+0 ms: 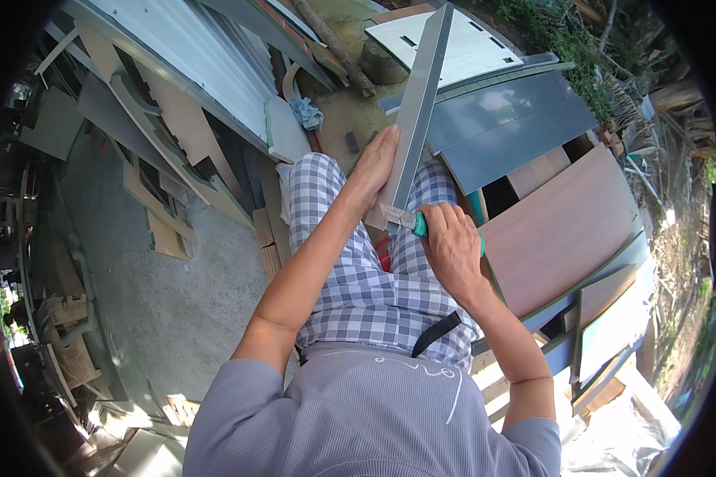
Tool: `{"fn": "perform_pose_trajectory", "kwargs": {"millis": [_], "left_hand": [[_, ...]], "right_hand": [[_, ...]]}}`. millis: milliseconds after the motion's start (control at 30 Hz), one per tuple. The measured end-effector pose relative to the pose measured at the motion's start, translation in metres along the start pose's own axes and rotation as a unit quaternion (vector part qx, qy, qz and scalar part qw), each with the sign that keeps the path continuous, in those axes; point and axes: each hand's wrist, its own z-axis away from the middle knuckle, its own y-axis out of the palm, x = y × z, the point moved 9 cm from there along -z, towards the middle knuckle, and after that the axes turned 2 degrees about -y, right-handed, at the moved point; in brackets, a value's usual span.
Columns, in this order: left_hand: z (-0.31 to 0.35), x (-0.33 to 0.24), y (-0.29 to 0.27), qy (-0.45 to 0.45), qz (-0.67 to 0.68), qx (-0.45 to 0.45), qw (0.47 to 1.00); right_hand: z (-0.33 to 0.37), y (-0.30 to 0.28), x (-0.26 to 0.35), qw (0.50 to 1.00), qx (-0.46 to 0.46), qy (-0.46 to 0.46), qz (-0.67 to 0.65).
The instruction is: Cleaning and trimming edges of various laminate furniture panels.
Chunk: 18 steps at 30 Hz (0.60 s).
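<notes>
A long, narrow grey board (415,111) slants up and away from my lap, its near end between my knees. My left hand (376,163) is closed on its left edge, a little above the near end. In my right hand (452,242) is a green-handled scraper (421,224), its fingers wrapped round the handle. The flat, whitish-stained blade points left and lies against or just over the board's near end. Whether it presses on the surface I cannot tell. Checked trousers cover my spread legs beneath both hands.
Large grey and brown panels (561,230) lie stacked at my right, a white slotted panel (453,52) beyond them. Curved boards (155,127) lean in a pile at the left, over concrete floor (191,318). A blue rag (305,114) lies ahead of my knees. Plants edge the far right.
</notes>
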Motion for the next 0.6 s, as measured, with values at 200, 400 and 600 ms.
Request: {"fn": "perform_pose_trajectory", "kwargs": {"millis": [200, 400, 600], "left_hand": [[0.018, 0.006, 0.002, 0.017, -0.009, 0.031, 0.999], [0.057, 0.001, 0.011, -0.007, -0.075, 0.064, 0.995], [0.077, 0.021, 0.005, -0.021, -0.151, 0.095, 0.984]], "right_hand": [[-0.015, -0.003, -0.02, 0.999, -0.025, -0.009, 0.036], [-0.032, -0.01, -0.061, 0.997, -0.039, 0.035, 0.058], [-0.058, -0.031, -0.119, 0.987, -0.08, 0.098, 0.096]]}}
